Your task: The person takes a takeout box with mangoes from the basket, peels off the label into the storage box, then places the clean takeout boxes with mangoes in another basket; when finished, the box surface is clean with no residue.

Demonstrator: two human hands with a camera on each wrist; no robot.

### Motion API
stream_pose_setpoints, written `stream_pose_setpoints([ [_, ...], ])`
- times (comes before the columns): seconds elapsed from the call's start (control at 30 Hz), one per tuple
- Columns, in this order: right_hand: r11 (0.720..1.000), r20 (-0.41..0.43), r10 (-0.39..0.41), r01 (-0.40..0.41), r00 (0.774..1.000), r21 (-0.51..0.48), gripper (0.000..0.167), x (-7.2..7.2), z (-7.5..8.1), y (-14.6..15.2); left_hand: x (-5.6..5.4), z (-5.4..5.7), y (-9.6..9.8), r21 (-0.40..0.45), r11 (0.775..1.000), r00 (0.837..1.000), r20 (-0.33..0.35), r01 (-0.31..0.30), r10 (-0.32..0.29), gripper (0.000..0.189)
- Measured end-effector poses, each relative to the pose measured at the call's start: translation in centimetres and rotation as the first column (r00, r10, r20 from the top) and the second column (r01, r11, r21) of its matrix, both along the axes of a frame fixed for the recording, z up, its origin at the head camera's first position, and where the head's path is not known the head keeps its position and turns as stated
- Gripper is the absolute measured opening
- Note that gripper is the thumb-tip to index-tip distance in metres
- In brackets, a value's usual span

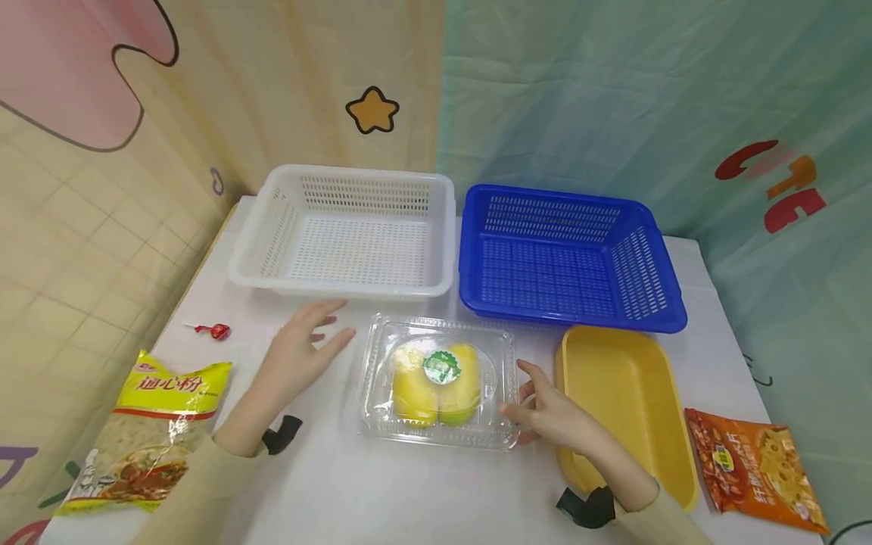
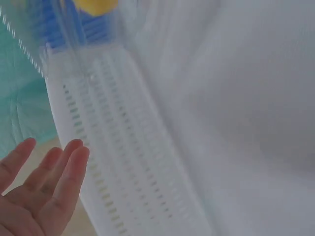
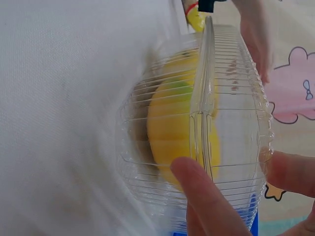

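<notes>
A clear plastic clamshell box (image 1: 436,435) sits on the white table with yellow fruits (image 1: 415,390) inside and a green-and-white sticker on its lid. My right hand (image 1: 555,412) is at the box's right side, fingers loosely spread. In the right wrist view, fingertips (image 3: 189,172) overlap the box's rim and a second finger reaches the lid's edge. My left hand (image 1: 296,352) hovers left of the box, apart from it, with fingers relaxed and nothing held. The left wrist view shows that hand's spread fingers (image 2: 71,172) in front of the white basket (image 2: 147,147).
Behind the box stand the white basket and a blue basket (image 1: 568,314). A yellow tray (image 1: 627,393) is right of my right hand, beside an orange snack bag (image 1: 756,469). On the left lie a red lollipop (image 1: 219,331) and a yellow-topped food bag (image 1: 153,431).
</notes>
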State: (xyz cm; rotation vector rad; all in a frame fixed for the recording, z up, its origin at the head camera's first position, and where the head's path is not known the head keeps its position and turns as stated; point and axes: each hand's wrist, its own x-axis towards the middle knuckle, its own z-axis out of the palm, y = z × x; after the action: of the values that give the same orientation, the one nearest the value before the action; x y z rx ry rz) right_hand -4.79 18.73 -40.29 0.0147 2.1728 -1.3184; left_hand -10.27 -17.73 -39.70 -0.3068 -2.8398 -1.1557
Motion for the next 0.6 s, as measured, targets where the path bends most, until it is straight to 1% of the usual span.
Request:
stream_pose_setpoints([
  [0.07,1.0,-0.004,0.006,-0.006,1.0,0.005,0.089,-0.1,0.0,0.0,0.8,-0.9,0.8,0.045,0.998,0.994,0.098,0.039,-0.043,0.053],
  [0.13,1.0,-0.004,0.007,-0.007,1.0,0.005,0.089,-0.1,0.0,0.1,1.5,-1.7,1.5,0.096,0.994,0.981,0.18,0.052,-0.069,0.057],
  [0.23,1.0,-0.001,0.003,-0.003,1.0,0.005,0.088,0.0,0.0,0.1,2.0,-2.7,2.4,0.136,0.989,0.962,0.258,0.059,-0.093,0.062],
  [0.33,1.0,0.007,-0.005,0.005,1.0,-0.001,0.088,0.0,0.0,0.1,2.2,-3.4,3.0,0.128,0.99,0.954,0.285,0.061,-0.095,0.068],
  [0.5,1.0,0.011,-0.002,0.002,1.0,-0.003,0.087,-0.2,-0.1,0.1,2.3,-4.0,3.5,0.1,0.994,0.962,0.267,0.039,-0.065,0.072],
  [0.6,1.0,0.007,0.001,-0.001,1.0,-0.009,0.087,-0.3,-0.1,0.2,2.3,-4.1,3.7,0.107,0.994,0.964,0.263,0.018,-0.046,0.072],
])
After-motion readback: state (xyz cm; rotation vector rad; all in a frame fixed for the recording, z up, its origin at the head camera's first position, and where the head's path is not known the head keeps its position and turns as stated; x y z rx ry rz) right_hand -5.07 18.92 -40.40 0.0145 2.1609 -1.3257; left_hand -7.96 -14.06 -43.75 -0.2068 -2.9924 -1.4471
